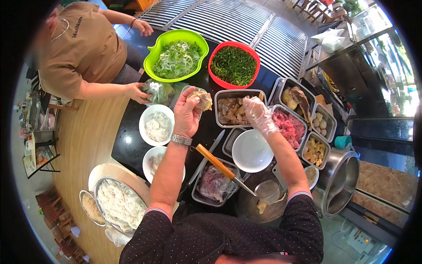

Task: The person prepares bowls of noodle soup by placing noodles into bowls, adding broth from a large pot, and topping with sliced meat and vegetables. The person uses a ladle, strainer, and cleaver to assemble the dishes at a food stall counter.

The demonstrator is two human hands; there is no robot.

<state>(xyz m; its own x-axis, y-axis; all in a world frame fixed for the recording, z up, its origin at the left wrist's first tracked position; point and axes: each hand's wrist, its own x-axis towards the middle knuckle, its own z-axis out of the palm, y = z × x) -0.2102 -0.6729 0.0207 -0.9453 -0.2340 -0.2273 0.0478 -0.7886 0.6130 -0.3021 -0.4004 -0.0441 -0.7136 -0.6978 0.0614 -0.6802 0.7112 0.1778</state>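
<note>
My left hand [188, 110], bare with a metal watch at the wrist, holds a piece of cooked meat [203, 100] between thumb and fingers. My right hand [257, 113], in a clear plastic glove, is over the right end of a steel tray of sliced meat [230, 110]; its fingertips are partly hidden, so what they grip cannot be told. Just below it stands a white bowl [253, 151]. A tray of raw red meat [288, 127] lies right of the glove. Left of my left hand is a bowl of white noodles [156, 125].
A co-worker's hand [140, 93] touches a plastic bag of greens [160, 91]. Green [178, 80] and red [234, 87] basins stand at the back. A wooden-handled strainer [216, 161] lies over a bagged-meat tray [214, 184] and round board [247, 211]. A steel pot [341, 181] stands right.
</note>
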